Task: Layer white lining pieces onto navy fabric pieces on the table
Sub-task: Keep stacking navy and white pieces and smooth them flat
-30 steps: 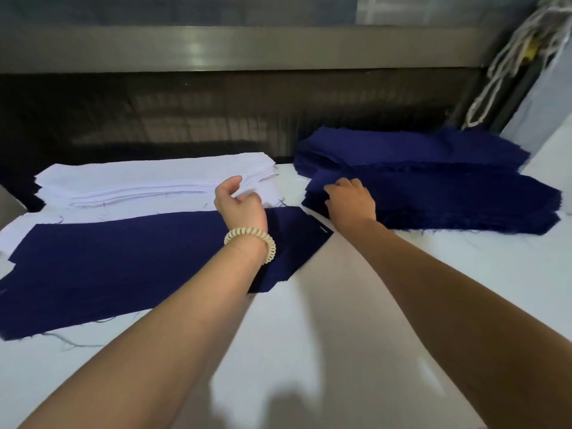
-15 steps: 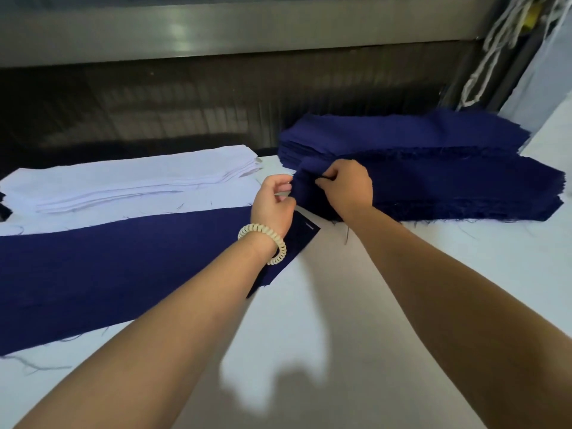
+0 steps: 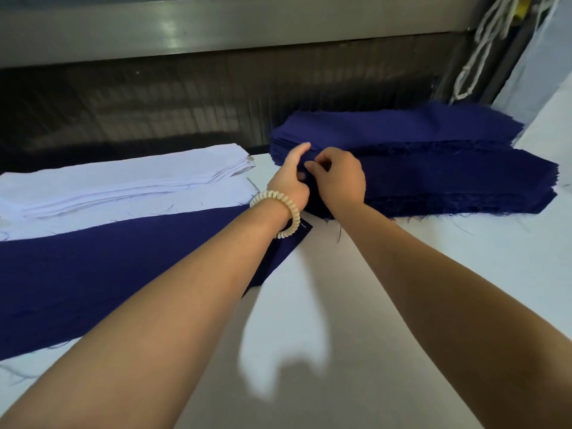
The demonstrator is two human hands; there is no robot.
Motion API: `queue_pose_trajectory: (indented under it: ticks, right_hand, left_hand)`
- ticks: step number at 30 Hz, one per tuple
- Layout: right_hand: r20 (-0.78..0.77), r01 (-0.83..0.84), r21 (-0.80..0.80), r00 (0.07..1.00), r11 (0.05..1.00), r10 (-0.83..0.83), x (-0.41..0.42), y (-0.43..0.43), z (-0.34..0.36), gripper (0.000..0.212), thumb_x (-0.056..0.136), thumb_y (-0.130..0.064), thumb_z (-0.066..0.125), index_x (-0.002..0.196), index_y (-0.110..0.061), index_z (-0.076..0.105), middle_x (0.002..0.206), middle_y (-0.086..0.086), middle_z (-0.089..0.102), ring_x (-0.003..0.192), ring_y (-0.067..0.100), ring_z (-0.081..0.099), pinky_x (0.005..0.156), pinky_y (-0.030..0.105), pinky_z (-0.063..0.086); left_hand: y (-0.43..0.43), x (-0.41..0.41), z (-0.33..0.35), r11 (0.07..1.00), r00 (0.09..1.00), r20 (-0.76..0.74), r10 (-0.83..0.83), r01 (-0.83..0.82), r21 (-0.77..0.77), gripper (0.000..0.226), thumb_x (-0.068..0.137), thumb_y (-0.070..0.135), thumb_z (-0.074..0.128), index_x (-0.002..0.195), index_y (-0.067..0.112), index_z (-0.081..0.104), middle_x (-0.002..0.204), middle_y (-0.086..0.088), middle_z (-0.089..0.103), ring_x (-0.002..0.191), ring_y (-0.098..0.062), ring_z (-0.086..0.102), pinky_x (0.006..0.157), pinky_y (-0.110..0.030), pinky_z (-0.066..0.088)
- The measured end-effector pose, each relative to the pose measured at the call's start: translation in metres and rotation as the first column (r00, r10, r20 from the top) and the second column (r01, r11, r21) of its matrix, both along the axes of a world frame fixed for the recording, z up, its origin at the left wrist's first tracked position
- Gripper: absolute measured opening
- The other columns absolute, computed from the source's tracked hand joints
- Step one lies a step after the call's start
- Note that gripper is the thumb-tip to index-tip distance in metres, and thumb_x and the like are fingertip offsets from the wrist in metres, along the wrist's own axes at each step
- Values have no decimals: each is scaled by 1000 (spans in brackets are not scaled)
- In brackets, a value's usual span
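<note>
With fingers curled, the left hand (image 3: pixel 289 181) and right hand (image 3: pixel 339 181) seemingly pinched one layer at the left corner of the frayed navy fabric stack (image 3: pixel 448 181) on the white table (image 3: pixel 433 274), so the next move called for peeling that piece clear.

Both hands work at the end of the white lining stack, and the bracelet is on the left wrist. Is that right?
Not quite. In the head view the left hand and right hand are at the end of the navy stack, not the white lining stack. The bracelet is indeed on the left wrist.
</note>
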State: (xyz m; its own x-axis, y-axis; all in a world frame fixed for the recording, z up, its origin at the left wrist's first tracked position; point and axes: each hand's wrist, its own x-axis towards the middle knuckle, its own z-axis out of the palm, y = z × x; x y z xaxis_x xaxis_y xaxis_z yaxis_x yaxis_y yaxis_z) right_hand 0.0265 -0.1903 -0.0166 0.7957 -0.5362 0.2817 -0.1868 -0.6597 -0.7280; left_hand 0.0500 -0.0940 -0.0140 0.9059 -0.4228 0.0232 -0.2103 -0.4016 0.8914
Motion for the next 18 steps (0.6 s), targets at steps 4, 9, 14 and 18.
queue_pose_trajectory:
  ticks: [4, 9, 14, 18]
  right_hand:
    - [-101, -83, -271, 993, 959, 58, -2, -2, -2, 20, 95, -29, 52, 104, -15, 62, 102, 5, 64, 99, 25, 54, 86, 36, 38]
    - [-145, -164, -509, 984, 845, 104, -8, -14, -5, 25, 93, -17, 50, 117, -14, 56, 117, 8, 57, 108, 28, 48, 88, 35, 32]
    - [-206, -136, -594, 978, 793, 13, -21, -37, -10, 41, 85, -9, 54, 126, -14, 52, 125, 10, 48, 113, 31, 43, 91, 38, 32]
    - [-218, -120, -619, 976, 776, -23, -32, -45, -18, 41, 88, -10, 54, 129, -15, 53, 123, 10, 49, 110, 31, 44, 92, 38, 31]
  left_hand:
    - [-5, 4, 5, 999, 994, -106, -14, 18, 40, 52, 86, -10, 33, 129, 15, 52, 117, -9, 60, 110, -22, 57, 91, -29, 46]
    - [0, -1, 7, 998, 990, -139, 11, -21, -66, 55, 86, -17, 32, 135, 4, 46, 115, -9, 59, 107, -20, 60, 92, -24, 45]
    - [15, -8, 8, 903, 946, -275, 170, -261, -341, 30, 93, -6, 41, 117, 1, 58, 93, -6, 61, 82, -14, 65, 77, -20, 50]
    - [41, -12, 4, 811, 905, -270, 330, -418, -410, 18, 90, 18, 61, 73, 13, 64, 75, -2, 66, 69, -16, 66, 73, -24, 56]
